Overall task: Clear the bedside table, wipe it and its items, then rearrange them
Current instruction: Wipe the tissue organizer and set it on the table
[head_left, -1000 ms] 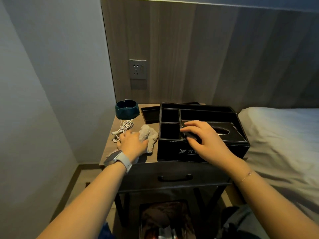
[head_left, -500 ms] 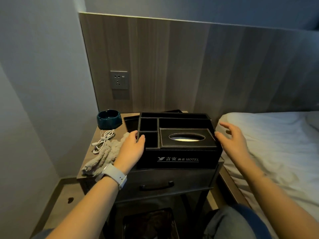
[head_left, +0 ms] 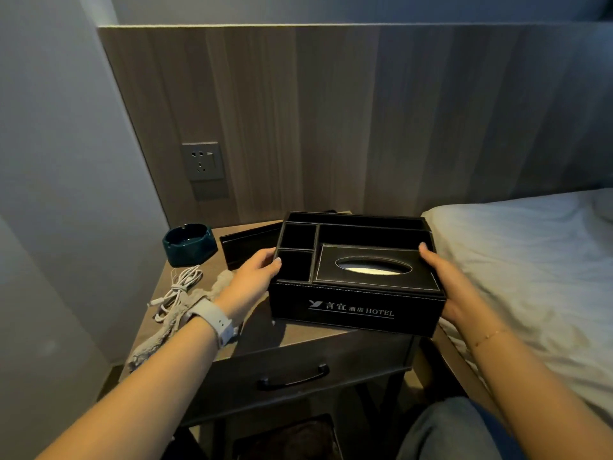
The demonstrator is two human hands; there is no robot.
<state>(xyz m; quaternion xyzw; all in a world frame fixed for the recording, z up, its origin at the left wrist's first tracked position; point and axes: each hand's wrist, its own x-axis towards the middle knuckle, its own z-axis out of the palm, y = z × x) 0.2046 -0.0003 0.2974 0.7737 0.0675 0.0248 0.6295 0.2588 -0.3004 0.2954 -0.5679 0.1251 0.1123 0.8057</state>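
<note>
- Both hands now clasp the black organizer [head_left: 356, 280]: the left hand [head_left: 255, 273] grips its left wall, fingers curled over the rim, and the right hand [head_left: 444, 280] presses flat against its right wall with straight fingers.
- A second ago the right hand lay on the tissue lid and the left hand rested on the cloth [head_left: 172, 322]; half a second ago the right hand hung clear of the box. The cloth has been let go.
- The organizer sits at the 3 o'clock side of the counter [head_left: 199, 280], overhanging its right edge toward the bed [head_left: 530, 260]. I cannot tell whether it is lifted off yet.
- At 10 o'clock from it stands the ashtray [head_left: 189, 242]; a small black tray [head_left: 247, 244] lies just beside its left wall; the white cable [head_left: 179, 287] and the cloth lie at 8 o'clock.
- Judgement: clearing is under way, starting with the biggest item, likely bound for the bed. Four things remain, and wiping has not begun.
</note>
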